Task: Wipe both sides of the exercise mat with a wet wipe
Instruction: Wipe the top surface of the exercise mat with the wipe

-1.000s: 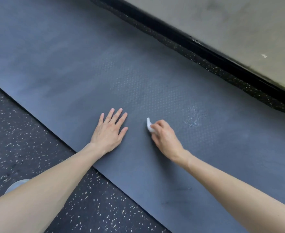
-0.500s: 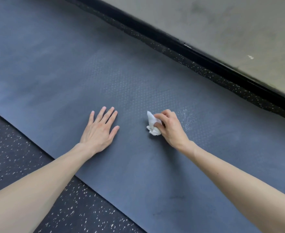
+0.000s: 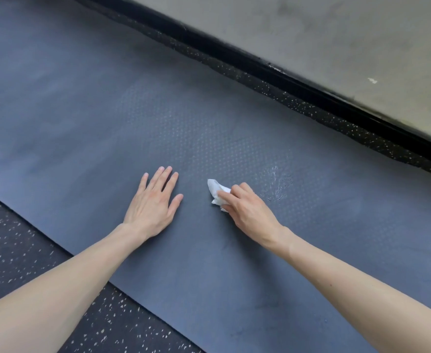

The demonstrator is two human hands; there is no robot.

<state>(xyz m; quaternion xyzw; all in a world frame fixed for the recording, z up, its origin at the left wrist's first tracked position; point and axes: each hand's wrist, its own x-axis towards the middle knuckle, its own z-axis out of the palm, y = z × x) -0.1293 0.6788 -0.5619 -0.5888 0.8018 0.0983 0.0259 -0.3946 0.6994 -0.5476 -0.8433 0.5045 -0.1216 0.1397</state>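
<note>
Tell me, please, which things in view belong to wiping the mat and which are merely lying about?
Belongs to the job:
exercise mat
wet wipe, pinched in the right hand
left hand, laid flat on the mat
wet patch beside the wipe

Merely there:
speckled floor
black baseboard
grey wall

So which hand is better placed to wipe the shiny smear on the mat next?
Right. The right hand grips the wet wipe on the exercise mat, with the smear just to its right. The left hand rests flat on the mat, fingers straight, holding nothing.
</note>
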